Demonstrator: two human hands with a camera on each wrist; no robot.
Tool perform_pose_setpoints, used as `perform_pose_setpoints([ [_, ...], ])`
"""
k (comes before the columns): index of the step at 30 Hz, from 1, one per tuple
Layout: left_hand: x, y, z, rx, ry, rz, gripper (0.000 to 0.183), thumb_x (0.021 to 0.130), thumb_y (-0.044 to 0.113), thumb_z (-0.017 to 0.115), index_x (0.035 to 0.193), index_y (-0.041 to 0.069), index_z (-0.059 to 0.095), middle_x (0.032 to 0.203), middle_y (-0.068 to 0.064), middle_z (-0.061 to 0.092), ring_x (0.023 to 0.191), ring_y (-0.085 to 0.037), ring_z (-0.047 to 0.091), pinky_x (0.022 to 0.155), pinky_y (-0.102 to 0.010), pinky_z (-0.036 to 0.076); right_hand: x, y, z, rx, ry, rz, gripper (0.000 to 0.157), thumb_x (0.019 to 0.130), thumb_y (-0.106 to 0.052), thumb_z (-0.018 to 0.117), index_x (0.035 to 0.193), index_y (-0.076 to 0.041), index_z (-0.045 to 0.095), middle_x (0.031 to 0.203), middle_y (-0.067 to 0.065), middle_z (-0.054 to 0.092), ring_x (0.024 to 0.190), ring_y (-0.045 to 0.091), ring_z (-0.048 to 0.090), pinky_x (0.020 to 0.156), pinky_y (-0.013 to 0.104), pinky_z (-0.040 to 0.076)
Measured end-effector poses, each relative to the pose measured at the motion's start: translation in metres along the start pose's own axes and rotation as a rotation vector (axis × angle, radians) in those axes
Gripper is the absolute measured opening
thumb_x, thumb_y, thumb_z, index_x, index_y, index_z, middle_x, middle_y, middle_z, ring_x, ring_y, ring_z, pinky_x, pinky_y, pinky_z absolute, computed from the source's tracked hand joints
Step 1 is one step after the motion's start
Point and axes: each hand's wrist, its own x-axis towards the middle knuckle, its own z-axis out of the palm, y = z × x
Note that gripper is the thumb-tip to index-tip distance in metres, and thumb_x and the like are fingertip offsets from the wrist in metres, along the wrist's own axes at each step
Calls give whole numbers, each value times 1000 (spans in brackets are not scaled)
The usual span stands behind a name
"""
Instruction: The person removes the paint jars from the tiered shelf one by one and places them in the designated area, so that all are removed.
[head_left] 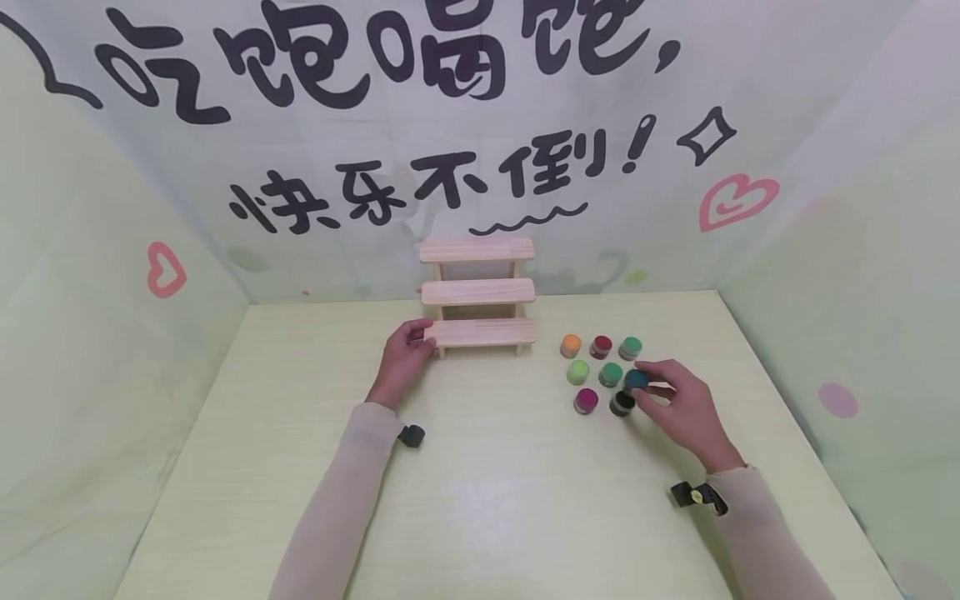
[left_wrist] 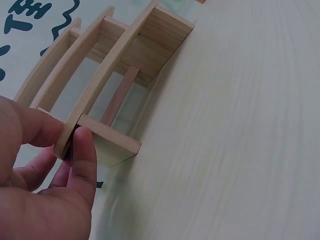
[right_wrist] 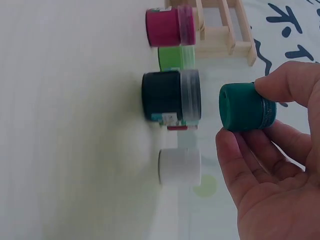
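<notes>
A three-step wooden display stand (head_left: 480, 333) stands against the back wall. At the left end of its lowest step, my left hand (head_left: 401, 358) pinches the board between thumb and fingers, as the wooden step (left_wrist: 105, 80) in the left wrist view shows. My right hand (head_left: 682, 408) holds a small dark teal paint jar (right_wrist: 245, 106) between thumb and fingertips, raised off the table. Close beside it on the table are a black jar (head_left: 622, 404), a green jar (head_left: 611, 374) and another green jar (head_left: 630, 347).
Also grouped right of the stand are an orange jar (head_left: 571, 346), a dark red jar (head_left: 601, 347), a light green jar (head_left: 577, 372) and a magenta jar (head_left: 587, 401). A printed cloth (head_left: 480, 200) hangs behind the pale wooden table (head_left: 480, 500).
</notes>
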Motion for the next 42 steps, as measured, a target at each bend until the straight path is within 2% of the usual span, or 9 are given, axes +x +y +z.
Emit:
perform_pose_setpoints([
  [10,0,0,2,-8,13,-8,39,96,10,64,135,11,59,129,-13,58,116,-26,61,93,-30,57,-12,21,-12,-58,2,80,40,93,-13,73,130,-4,63,118,11,64,101,-18,54,84,4,50],
  [13,0,0,2,-7,17,-10,38,97,9,64,135,12,59,129,-13,58,115,-25,61,93,-29,57,-15,23,-16,-93,-20,116,40,93,-15,73,130,-4,62,121,14,66,104,-3,62,86,10,53],
  [18,1,0,3,-11,23,-10,38,96,9,64,134,12,60,128,-13,58,115,-25,62,92,-28,58,-17,22,-21,-113,-81,149,43,94,-16,72,132,-1,59,126,23,65,112,37,67,89,31,59],
  [20,1,1,2,-16,22,-9,38,96,9,64,134,11,60,128,-13,58,115,-26,61,93,-30,58,-17,22,-22,-105,-102,160,44,94,-14,72,133,0,58,128,25,64,114,42,66,89,33,60],
  [24,1,1,3,-18,18,-8,38,96,9,64,134,11,60,128,-13,57,116,-26,61,94,-29,58,-18,24,-22,-117,-119,178,45,94,-13,71,135,1,57,129,26,62,115,42,65,89,36,60],
  [27,1,2,3,-15,15,-5,38,97,8,64,135,11,59,129,-13,57,116,-26,61,93,-28,58,-18,25,-22,-124,-126,188,46,94,-12,70,136,1,56,131,26,61,116,42,64,92,44,58],
  [37,-1,2,3,-10,26,-16,38,95,8,65,133,12,60,128,-13,58,117,-26,62,92,-28,58,-18,29,-27,-106,-135,205,51,96,-21,70,141,-3,54,136,26,59,116,43,66,89,37,60],
  [39,-1,1,2,-2,32,-15,37,95,9,65,132,12,60,128,-12,59,117,-26,62,93,-28,58,-17,27,-30,-105,-122,202,51,97,-23,69,142,-4,53,136,25,60,116,43,66,87,32,61],
  [42,0,-1,2,-3,37,-18,36,95,9,66,131,12,61,127,-12,59,117,-25,62,93,-28,58,-15,21,-34,-104,-86,187,50,98,-25,67,142,-5,54,135,23,61,114,42,67,83,17,58],
])
